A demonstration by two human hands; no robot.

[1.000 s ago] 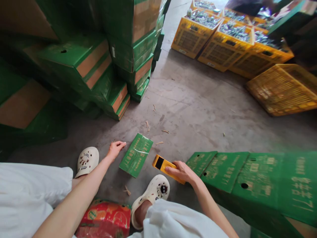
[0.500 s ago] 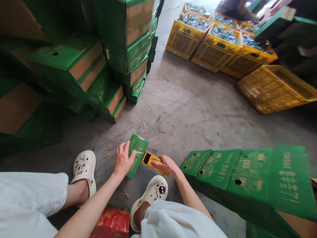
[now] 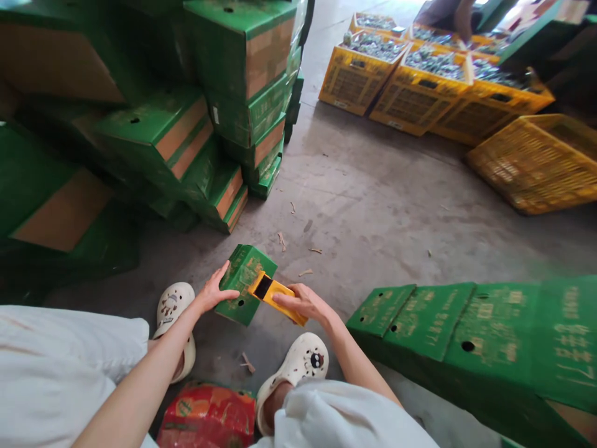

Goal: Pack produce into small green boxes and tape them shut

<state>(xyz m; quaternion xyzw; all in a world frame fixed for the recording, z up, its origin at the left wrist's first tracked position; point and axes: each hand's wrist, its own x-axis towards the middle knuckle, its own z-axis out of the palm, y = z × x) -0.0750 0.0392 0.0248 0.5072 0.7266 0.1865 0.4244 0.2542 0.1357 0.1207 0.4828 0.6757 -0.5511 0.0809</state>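
A small green carton [image 3: 242,285] with printed lettering and a round hole stands tilted on the concrete floor between my feet. My left hand [image 3: 212,292] grips its left edge, fingers curled round it. My right hand [image 3: 302,302] is closed on a yellow hand tool [image 3: 275,295] with a black window, whose front end rests on the carton's top. Two cream clogs [image 3: 173,306] frame the spot.
Stacks of green cartons [image 3: 242,81] rise at left and back. A row of flat green cartons [image 3: 466,336] lies at right. Yellow crates [image 3: 420,87] with small items stand far right; one yellow crate [image 3: 536,165] lies tipped. A red bag [image 3: 208,417] sits below.
The carton lay flat on the floor a second ago; my left hand reached it, took its edge and tipped it up. My right hand brought the yellow tool left onto it.
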